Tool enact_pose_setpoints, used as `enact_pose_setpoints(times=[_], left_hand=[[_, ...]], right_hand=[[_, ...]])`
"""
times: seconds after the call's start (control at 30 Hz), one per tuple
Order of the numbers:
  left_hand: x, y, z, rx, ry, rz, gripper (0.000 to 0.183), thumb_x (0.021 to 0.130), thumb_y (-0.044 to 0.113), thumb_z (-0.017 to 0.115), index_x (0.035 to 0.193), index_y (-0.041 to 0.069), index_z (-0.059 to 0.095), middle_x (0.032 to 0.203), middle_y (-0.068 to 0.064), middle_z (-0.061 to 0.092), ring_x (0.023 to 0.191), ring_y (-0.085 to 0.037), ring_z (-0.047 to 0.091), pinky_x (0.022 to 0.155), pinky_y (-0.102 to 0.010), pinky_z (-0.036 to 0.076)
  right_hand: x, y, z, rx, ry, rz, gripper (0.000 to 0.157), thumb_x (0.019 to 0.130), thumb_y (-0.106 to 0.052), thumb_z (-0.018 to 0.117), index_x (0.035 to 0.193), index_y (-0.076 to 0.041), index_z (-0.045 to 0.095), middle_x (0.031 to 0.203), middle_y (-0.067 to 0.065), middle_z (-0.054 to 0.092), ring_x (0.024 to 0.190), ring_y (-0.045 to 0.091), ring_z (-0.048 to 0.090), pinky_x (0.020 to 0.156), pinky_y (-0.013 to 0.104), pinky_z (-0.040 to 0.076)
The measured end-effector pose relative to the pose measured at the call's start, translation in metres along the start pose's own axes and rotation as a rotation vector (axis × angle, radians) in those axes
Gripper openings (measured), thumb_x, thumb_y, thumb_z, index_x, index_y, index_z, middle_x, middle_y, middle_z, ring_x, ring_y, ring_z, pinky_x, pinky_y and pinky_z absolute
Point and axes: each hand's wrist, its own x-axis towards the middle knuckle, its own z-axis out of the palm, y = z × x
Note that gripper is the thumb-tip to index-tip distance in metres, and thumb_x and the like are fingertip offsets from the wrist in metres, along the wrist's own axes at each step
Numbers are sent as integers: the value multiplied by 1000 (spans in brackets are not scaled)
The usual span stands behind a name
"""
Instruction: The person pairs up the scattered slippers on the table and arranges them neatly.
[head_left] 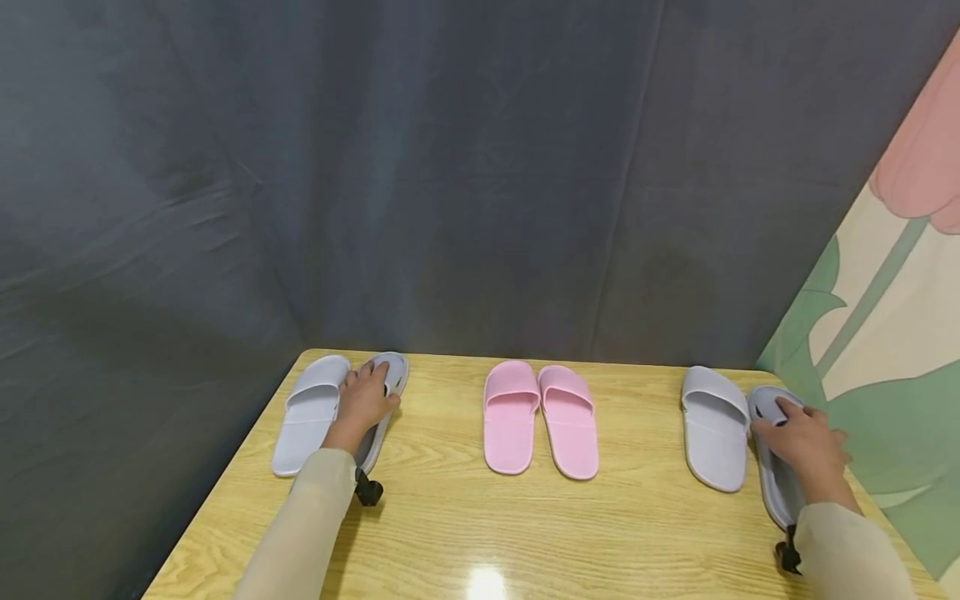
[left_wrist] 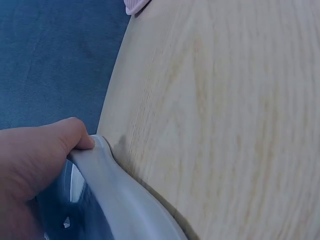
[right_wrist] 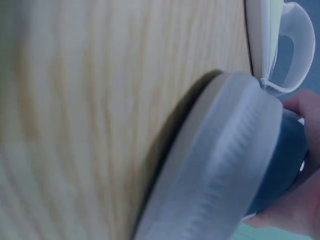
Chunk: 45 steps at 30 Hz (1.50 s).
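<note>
At the left of the table, my left hand (head_left: 366,400) grips a grey slipper (head_left: 397,373) near its toe end. In the left wrist view, the thumb bends onto the pale rim of this slipper (left_wrist: 135,200), beside its dark inside. A paler grey slipper (head_left: 306,429) lies just left of it. On the right, my right hand (head_left: 812,442) holds another grey slipper (head_left: 777,496) by its upper part. The right wrist view shows fingers and thumb at either side of the dark part of that slipper (right_wrist: 215,165). Its paler neighbour (head_left: 717,446) lies to the left.
Two pink slippers (head_left: 508,437) lie side by side mid-table, toes toward the back. The wooden table (head_left: 465,533) ends at a dark curtain (head_left: 480,183) behind and at left. A flower-patterned wall (head_left: 892,333) borders the right side.
</note>
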Motion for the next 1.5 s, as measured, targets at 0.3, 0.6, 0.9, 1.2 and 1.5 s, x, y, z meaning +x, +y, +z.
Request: enact_pose_setpoints(times=[0.3, 0.6, 0.9, 1.2, 1.5], left_hand=[[-3, 2, -4, -10, -8, -10, 73, 92, 28, 66, 155, 5, 38, 158, -29, 30, 138, -57, 29, 108, -70, 24], [-5, 9, -11, -29, 8, -9, 71, 92, 27, 66, 154, 4, 40, 157, -30, 32, 137, -56, 30, 109, -70, 24], [-6, 13, -17, -43, -7, -15, 74, 92, 30, 65, 155, 5, 37, 159, -29, 28, 139, -56, 29, 109, -69, 23], [-9, 15, -21, -42, -15, -26, 76, 92, 31, 68, 156, 6, 37, 161, -27, 27, 140, -55, 27, 110, -69, 23], [-9, 19, -26, -47, -20, -9, 77, 91, 31, 67, 157, 6, 36, 161, -27, 28, 140, -55, 28, 110, -69, 24]], right_hand=[[-5, -3, -2, -9, 42, -29, 81, 98, -41, 53, 156, 4, 18, 144, 47, 16, 116, 78, 27, 83, 80, 33], [-9, -11, -14, -37, 85, -75, 75, 99, -36, 53, 152, 9, 25, 141, 49, 23, 112, 76, 32, 87, 75, 35], [-10, -23, -23, -66, 96, -97, 75, 99, -36, 54, 154, 5, 23, 141, 48, 24, 112, 75, 32, 86, 76, 36], [-16, -39, -31, -74, 80, -122, 74, 99, -35, 53, 155, 5, 23, 140, 48, 25, 115, 74, 31, 87, 76, 35], [-17, -51, -33, -83, 99, -179, 73, 100, -37, 53, 153, 7, 27, 137, 50, 28, 117, 73, 33, 87, 75, 37]])
